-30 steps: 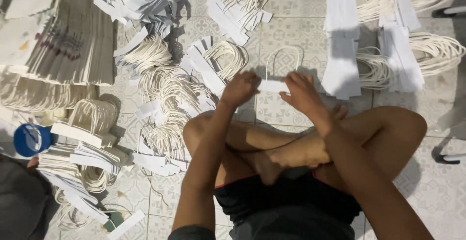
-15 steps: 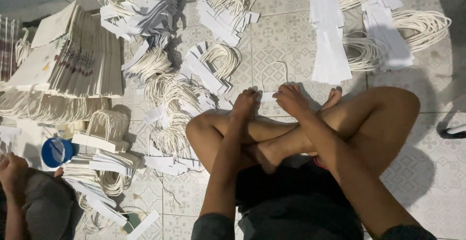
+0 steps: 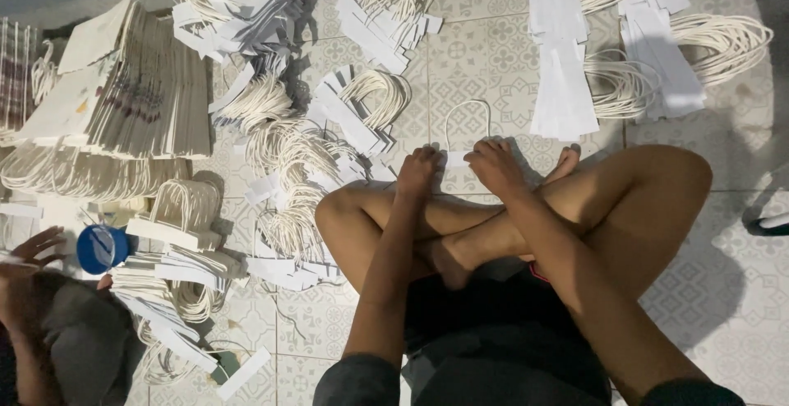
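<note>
Cord loop on a white strip lies mid-frame on the tiled floor; left hand and right hand press fingertips on the strip's ends, pinning it flat. Finished handles pile at the upper left.

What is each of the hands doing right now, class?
Left hand: closed, pinching one end of the white paper strip with cord loop.
Right hand: closed, pressing the strip's other end.

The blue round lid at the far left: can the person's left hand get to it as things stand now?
Probably not without leaning. The left hand presses a white paper strip with a cord loop, and heaps of cord handles lie between it and the blue round lid.
</note>
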